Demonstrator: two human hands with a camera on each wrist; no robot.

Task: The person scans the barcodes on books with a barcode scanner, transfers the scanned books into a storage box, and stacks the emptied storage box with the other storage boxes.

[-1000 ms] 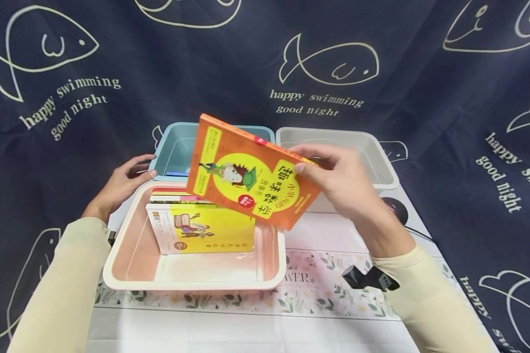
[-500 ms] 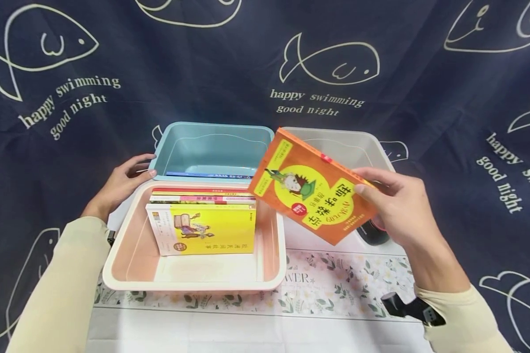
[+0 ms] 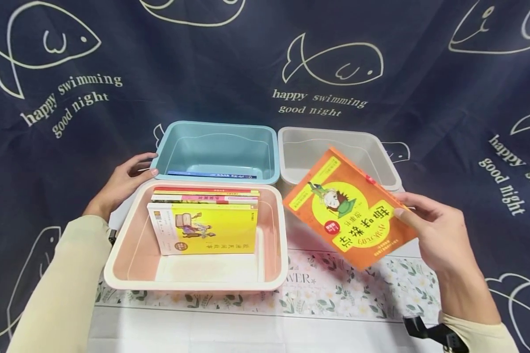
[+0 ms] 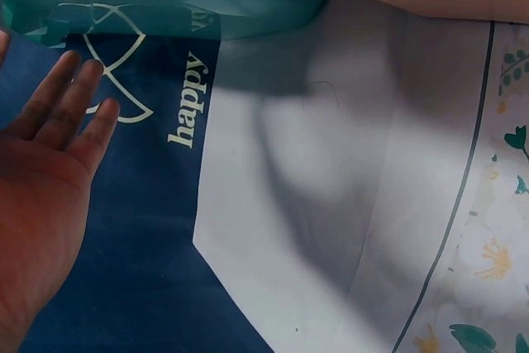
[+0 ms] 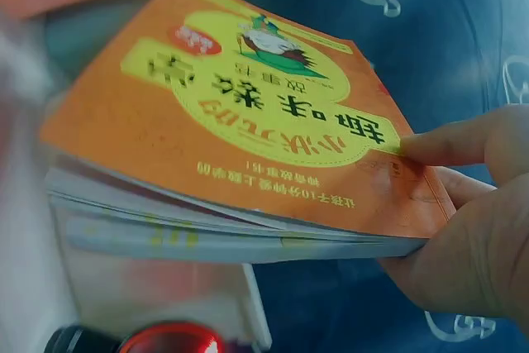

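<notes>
An orange paperback book is pinched at its right end by my right hand, held tilted in front of the grey bin. The right wrist view shows the thumb on the cover of the orange book and its page edges slightly parted. My left hand touches the left rim of the blue bin; its fingers look extended in the left wrist view. A pink bin holds several upright books, a yellow one frontmost. Inside the blue bin, a blue book lies along the near wall.
The bins stand on a white table with a floral printed strip. A dark curtain with fish drawings hangs behind. In the right wrist view, a black object with a red ring shows low down.
My right hand has carried the orange book rightward and lower, from over the blue and pink bins to the front of the grey bin. The left hand has stayed on the blue bin.
</notes>
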